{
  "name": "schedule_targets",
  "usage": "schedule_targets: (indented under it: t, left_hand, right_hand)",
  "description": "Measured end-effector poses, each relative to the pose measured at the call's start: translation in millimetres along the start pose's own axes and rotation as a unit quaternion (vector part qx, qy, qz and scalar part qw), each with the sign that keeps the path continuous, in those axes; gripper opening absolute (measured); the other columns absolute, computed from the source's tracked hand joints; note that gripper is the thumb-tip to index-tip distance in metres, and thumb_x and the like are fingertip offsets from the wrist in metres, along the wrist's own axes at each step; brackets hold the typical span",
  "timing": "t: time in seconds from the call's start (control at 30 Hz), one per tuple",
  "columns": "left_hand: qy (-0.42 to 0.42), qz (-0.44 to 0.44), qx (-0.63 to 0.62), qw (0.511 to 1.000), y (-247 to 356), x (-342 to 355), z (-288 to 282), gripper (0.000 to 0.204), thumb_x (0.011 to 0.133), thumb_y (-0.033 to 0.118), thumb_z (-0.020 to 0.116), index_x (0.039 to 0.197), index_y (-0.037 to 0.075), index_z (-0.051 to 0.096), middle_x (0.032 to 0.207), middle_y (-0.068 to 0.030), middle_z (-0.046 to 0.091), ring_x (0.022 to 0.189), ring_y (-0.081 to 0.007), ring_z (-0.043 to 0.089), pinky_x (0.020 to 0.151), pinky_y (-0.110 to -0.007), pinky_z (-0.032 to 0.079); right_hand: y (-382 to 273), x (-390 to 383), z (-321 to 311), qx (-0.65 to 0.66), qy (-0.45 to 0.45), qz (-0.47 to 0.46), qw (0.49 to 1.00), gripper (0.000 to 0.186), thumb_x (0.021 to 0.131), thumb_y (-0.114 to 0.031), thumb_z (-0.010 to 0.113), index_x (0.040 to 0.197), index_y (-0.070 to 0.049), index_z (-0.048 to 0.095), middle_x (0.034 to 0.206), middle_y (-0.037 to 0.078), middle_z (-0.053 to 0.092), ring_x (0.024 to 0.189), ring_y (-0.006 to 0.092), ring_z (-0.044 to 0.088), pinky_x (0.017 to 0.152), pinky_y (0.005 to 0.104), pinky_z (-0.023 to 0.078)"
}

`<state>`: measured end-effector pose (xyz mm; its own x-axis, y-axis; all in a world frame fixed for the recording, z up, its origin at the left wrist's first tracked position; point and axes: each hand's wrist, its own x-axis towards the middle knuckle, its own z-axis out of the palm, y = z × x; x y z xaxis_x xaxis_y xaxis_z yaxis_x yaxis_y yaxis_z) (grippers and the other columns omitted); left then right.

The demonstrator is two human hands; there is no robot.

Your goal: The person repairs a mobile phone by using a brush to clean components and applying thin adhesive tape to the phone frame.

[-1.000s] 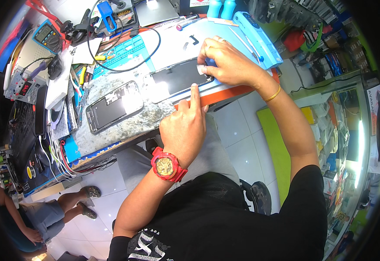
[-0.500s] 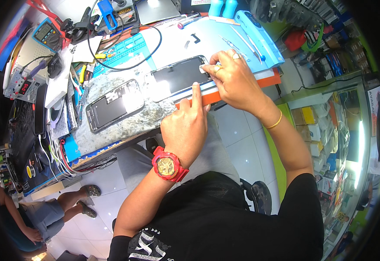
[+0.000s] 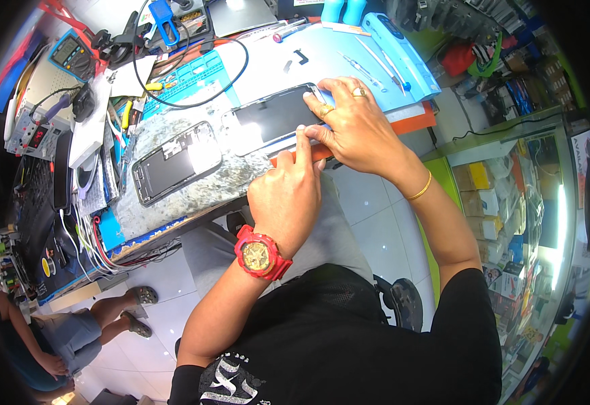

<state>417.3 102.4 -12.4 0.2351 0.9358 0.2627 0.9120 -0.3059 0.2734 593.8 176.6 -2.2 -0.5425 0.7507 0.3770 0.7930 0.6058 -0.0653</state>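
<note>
A dark phone screen [image 3: 275, 116] with a pale frame lies face down, it seems, near the front edge of the bench. My right hand [image 3: 361, 128] spans its right end, with fingers on the far part and the thumb at the near edge. From below, my left hand [image 3: 285, 196] sets its stretched index finger on the near edge, touching or almost touching the right thumb; its other fingers are curled. To the left, an opened phone housing [image 3: 177, 164] rests on a grey mottled mat [image 3: 129, 209]. Small black parts [image 3: 300, 58] lie behind the screen.
Tweezers [image 3: 362, 71] and thin tools lie at the back right beside a blue box [image 3: 403, 54]. A black cable [image 3: 246, 64] loops over a blue tray [image 3: 197, 77]. Farther left stand a multimeter [image 3: 72, 57] and a power supply [image 3: 35, 135]. Another person [image 3: 59, 337] is at lower left.
My right fingers, pinched at the screen's right end before, have spread over it, and the thumb has come down beside my left index finger. The left hand stays almost still.
</note>
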Motion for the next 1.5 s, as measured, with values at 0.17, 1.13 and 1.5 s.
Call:
schedule_targets:
  t: [0.17,1.13,1.5]
  left_hand:
    - [0.008,0.004,-0.008,1.0,-0.5,-0.3,1.0,0.056,0.094,0.032,0.072,0.142,0.006,0.058,0.082,-0.0109,0.071,0.06,-0.0285,0.072,0.05,-0.04,0.056]
    - [-0.021,0.01,-0.02,1.0,-2.2,0.6,-4.5,0.06,0.095,0.034,0.071,0.144,0.002,0.056,0.086,-0.0126,0.071,0.061,-0.0252,0.072,0.052,-0.036,0.057]
    - [-0.031,0.003,-0.024,0.999,-1.7,0.4,-5.2,0.063,0.093,0.035,0.073,0.144,0.003,0.056,0.087,-0.0132,0.071,0.062,-0.0256,0.073,0.052,-0.037,0.057]
  right_hand:
    - [4.9,-4.0,3.3,-0.014,0.0,-0.012,1.0,0.06,0.1,-0.051,0.057,0.133,-0.002,0.068,0.138,0.026,0.057,0.133,0.0417,0.048,0.118,0.0546,0.031]
    - [3.0,-6.0,5.9,-0.027,0.005,0.017,0.999,0.076,0.099,-0.067,0.049,0.135,-0.003,0.067,0.151,0.028,0.046,0.144,0.0484,0.037,0.12,0.0608,0.027]
    - [4.8,-8.1,9.3,0.038,0.003,0.032,0.999,0.074,0.1,-0.068,0.047,0.136,-0.006,0.067,0.152,0.029,0.046,0.145,0.0499,0.036,0.121,0.0609,0.025]
